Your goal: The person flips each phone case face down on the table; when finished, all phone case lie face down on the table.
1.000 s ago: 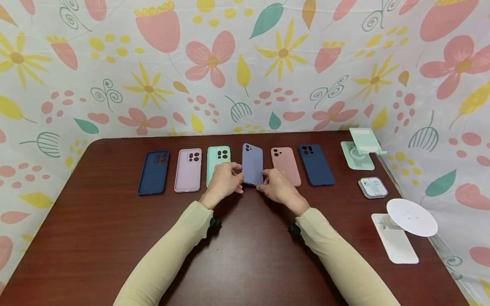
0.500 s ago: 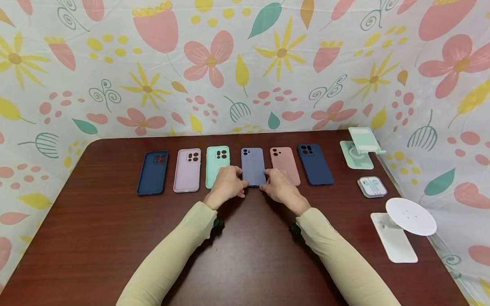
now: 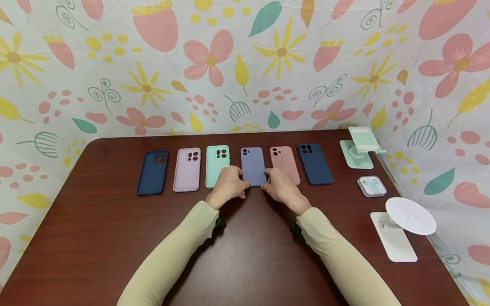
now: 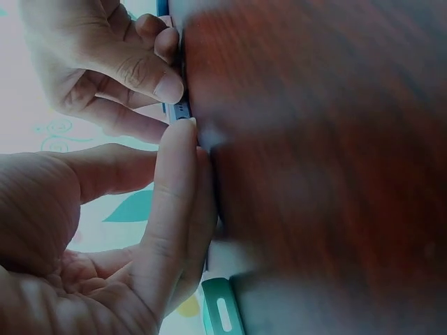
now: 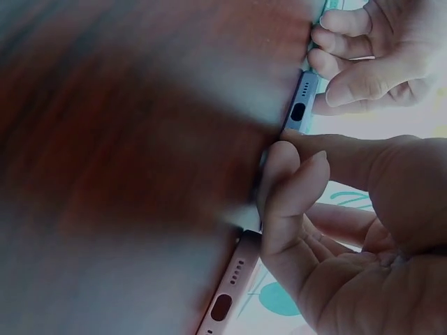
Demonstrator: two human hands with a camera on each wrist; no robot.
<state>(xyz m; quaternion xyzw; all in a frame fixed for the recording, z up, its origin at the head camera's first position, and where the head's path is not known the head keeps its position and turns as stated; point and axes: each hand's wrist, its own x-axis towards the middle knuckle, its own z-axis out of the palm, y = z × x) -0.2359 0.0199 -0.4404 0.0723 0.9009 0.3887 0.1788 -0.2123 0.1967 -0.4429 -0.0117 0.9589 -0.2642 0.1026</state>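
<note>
A grey-blue phone case (image 3: 252,165) lies face down in the middle of a row of cases, its camera cutouts at the far end. My left hand (image 3: 228,185) holds its near left corner, thumb and fingers at the edge. At the near right corner, my right hand (image 3: 282,187) does the same. The case's bottom edge, with port and speaker holes, shows between the hands in the right wrist view (image 5: 302,105). A mint green case (image 3: 218,163) lies partly behind the left hand, and a pink case (image 3: 286,164) lies beside the right hand.
Further left are a lilac case (image 3: 187,170) and a dark blue case (image 3: 152,173); another blue case (image 3: 316,165) lies right of the pink one. Along the right side stand a mint phone stand (image 3: 359,155), boxed earphones (image 3: 372,187) and a white stand (image 3: 398,242). A patterned curtain (image 3: 240,18) backs the table.
The grey-blue case, tilted up at its far end a second ago, has come down flat on the table. Both hands have stayed at its near corners, the left shifting slightly right.
</note>
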